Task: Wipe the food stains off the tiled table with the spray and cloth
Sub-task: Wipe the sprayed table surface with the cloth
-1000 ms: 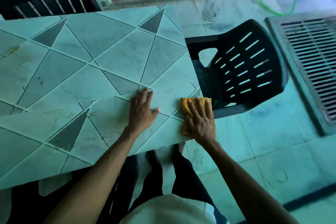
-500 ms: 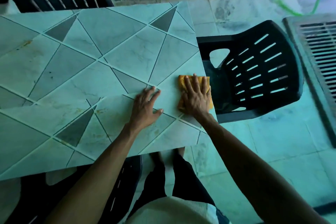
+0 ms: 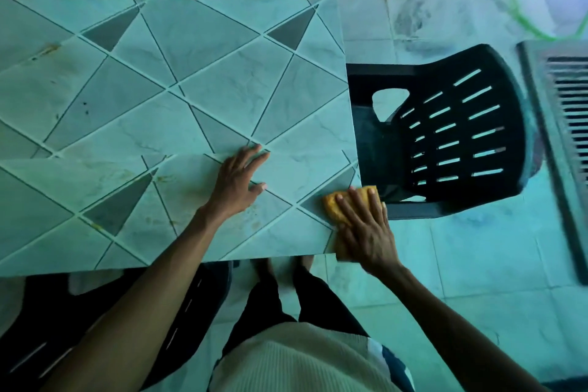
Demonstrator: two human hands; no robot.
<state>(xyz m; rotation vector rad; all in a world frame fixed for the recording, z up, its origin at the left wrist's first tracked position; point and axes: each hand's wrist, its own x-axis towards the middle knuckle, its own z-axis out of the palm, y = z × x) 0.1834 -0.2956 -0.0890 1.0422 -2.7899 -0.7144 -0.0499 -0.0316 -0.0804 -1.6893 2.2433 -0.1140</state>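
- Desk (image 3: 222, 73): my wiping has moved back to its near right corner; stains (image 3: 47, 49) remain leftward.
- Left hand (image 3: 237, 183): flat, spread, steadying me.
- Right hand (image 3: 366, 232): fingers straight, pressing down to scrub.
- Cloth (image 3: 331, 205): beneath it, straddling corner edge.

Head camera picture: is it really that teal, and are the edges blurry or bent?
Head view: a teal-green cast tints the whole frame, even the pale tiled table; straight lines splay outward toward the borders; the floor grate at the right border is smeared by blur, while the right hand on the yellow cloth looks fairly sharp; no hard glare.
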